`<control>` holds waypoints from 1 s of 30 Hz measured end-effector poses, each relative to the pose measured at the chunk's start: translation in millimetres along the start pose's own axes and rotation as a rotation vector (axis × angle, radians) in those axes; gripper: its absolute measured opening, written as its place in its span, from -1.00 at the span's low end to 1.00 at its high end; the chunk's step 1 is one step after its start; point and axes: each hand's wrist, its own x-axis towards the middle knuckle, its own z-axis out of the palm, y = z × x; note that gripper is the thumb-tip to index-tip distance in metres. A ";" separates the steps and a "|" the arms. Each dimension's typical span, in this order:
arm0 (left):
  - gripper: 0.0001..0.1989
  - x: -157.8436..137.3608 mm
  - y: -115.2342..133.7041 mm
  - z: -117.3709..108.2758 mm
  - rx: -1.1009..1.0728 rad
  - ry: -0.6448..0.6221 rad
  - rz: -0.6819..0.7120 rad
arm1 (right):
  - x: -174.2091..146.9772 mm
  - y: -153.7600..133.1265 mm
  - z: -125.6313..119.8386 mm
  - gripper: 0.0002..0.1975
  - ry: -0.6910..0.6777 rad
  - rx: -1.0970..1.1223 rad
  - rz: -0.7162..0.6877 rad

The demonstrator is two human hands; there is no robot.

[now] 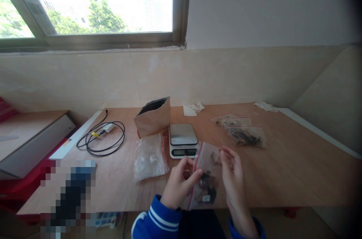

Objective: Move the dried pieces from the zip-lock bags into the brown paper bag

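Before me, near the table's front edge, a clear zip-lock bag (208,184) with a red seal strip hangs upright between my two hands. Inside lie dark and brownish pieces, of a kind I cannot make out, and a small white packet. My left hand (179,184) pinches the bag along its red-striped side. Fingers of my right hand (233,173) are closed on the opposite edge, near the upper corner. Just behind the bag stands a digital kitchen scale (183,134), its display partly beside my left fingers. Left of the scale lies a stack of clear zip-lock bags (149,158).
An open brown paper pouch (154,118) stands behind the clear bags. Filled zip-lock bags (246,135) lie at the right. A coiled black cable (98,152) with a white adapter (108,128) is at the left. Crumpled white paper (195,109) sits by the wall.
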 end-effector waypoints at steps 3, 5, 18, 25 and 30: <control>-0.72 1.4 -1.7 3.5 -0.056 0.083 -0.023 | -3.8 2.0 5.2 -0.62 0.004 -0.084 -0.082; -0.72 2.4 -0.9 4.9 -0.079 0.150 -0.013 | -9.9 -0.8 9.2 -0.68 -0.206 -0.086 -0.078; -0.61 0.9 -7.8 10.3 -0.194 0.297 -0.040 | -27.5 -5.8 23.8 -0.71 -0.691 -0.168 -0.163; -0.66 1.9 -8.9 8.3 -0.189 0.236 -0.031 | -24.9 -7.8 21.3 -0.70 -0.754 -0.155 -0.184; -0.70 4.2 -16.5 7.8 -0.114 0.191 -0.019 | -23.7 -10.0 21.0 -0.74 -0.755 -0.196 -0.229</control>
